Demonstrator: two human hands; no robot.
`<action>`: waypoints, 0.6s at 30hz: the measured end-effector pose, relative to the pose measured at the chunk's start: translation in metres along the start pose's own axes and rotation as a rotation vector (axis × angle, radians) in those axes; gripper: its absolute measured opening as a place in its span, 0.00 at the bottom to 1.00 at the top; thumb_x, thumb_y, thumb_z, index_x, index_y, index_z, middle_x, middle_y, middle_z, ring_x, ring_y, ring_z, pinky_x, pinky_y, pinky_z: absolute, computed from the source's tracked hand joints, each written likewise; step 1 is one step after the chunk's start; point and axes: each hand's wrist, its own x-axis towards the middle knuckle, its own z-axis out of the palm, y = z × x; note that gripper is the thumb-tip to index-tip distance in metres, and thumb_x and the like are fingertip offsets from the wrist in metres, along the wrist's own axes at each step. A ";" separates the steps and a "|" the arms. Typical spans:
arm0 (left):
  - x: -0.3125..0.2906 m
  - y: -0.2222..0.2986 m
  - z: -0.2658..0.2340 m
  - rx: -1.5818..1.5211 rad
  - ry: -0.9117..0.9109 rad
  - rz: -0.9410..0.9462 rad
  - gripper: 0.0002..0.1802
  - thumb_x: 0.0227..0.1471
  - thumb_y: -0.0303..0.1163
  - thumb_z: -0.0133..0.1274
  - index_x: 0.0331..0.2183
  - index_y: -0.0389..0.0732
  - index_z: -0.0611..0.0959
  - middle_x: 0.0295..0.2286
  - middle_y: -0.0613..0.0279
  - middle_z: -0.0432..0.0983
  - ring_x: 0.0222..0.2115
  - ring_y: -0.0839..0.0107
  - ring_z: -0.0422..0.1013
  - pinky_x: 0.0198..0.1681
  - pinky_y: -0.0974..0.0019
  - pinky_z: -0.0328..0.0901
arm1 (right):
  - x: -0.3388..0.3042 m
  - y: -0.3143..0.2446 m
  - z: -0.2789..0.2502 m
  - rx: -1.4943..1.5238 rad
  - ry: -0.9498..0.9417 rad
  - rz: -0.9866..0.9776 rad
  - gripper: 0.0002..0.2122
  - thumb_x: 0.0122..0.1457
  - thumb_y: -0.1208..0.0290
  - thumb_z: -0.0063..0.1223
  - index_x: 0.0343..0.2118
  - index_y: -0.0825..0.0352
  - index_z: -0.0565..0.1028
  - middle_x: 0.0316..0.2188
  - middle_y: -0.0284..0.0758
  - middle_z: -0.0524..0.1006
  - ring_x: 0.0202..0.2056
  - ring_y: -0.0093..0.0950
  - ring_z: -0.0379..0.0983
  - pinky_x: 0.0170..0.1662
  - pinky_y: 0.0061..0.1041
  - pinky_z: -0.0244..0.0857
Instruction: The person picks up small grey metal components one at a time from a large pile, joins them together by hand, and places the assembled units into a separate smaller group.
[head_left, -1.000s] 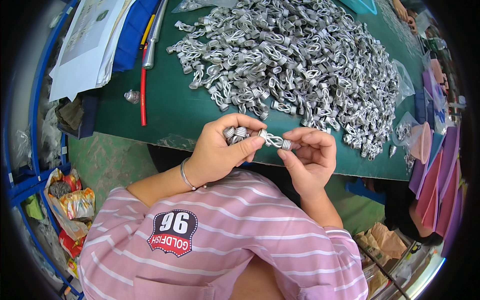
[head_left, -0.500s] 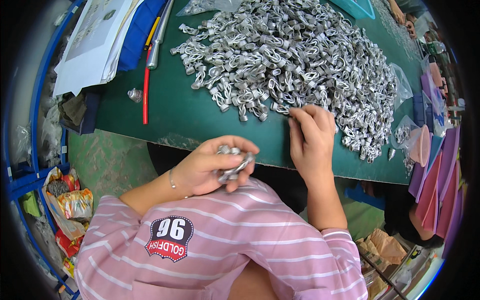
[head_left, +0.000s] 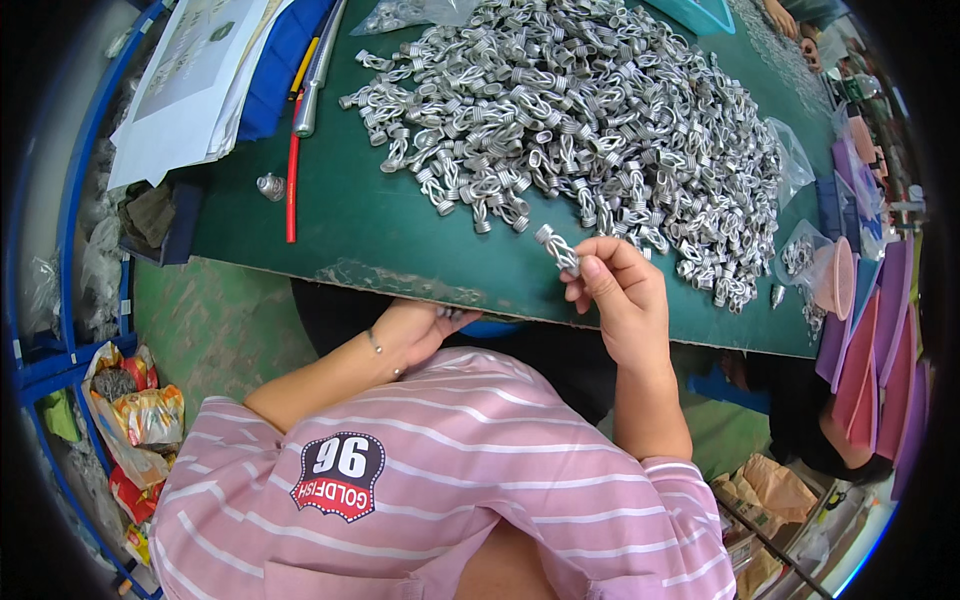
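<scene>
One right hand (head_left: pixel 620 300) is gripping one part (head_left: pixel 557 250), thumb and fingers closing on its lower end; the part is tilting above the table (head_left: pixel 350 225), near the near edge. One left hand (head_left: pixel 415 332) is resting at the near edge, left of the right hand, its fingers partly hidden. Gray metal is showing at its fingers; how far it is closing and how many pieces it is holding cannot be told.

One pile (head_left: pixel 560 120) of similar parts, too many to count, is covering the middle of the table and spreading toward the right edge. One tray (head_left: pixel 705 14) is standing toward the far side. Toward the left edge, one red rod (head_left: pixel 292 190), one yellow rod (head_left: pixel 301 62) and one silver tool (head_left: pixel 309 105) are lying close together. One small silver piece (head_left: pixel 270 187) is lying between the red rod and the near left corner.
</scene>
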 end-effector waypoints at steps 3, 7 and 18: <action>0.020 -0.002 -0.012 0.116 0.007 -0.178 0.12 0.51 0.27 0.49 0.40 0.41 0.72 0.39 0.59 0.70 0.40 0.66 0.66 0.46 0.60 0.63 | -0.005 0.003 -0.001 0.221 -0.057 0.050 0.06 0.58 0.76 0.45 0.36 0.72 0.70 0.27 0.33 0.75 0.27 0.18 0.70 0.29 0.15 0.65; 0.005 -0.006 -0.006 0.573 -0.016 -0.099 0.12 0.52 0.30 0.49 0.41 0.40 0.74 0.41 0.58 0.70 0.42 0.66 0.67 0.47 0.61 0.62 | -0.007 0.011 0.004 0.224 -0.060 -0.097 0.05 0.56 0.82 0.46 0.35 0.74 0.70 0.34 0.38 0.73 0.31 0.21 0.71 0.36 0.19 0.68; -0.056 0.058 0.072 0.600 -0.348 0.168 0.09 0.51 0.26 0.51 0.34 0.31 0.75 0.26 0.55 0.75 0.25 0.72 0.73 0.26 0.75 0.69 | -0.006 0.014 0.015 0.176 -0.037 -0.400 0.15 0.50 0.90 0.49 0.39 0.70 0.62 0.39 0.45 0.70 0.37 0.25 0.70 0.40 0.22 0.67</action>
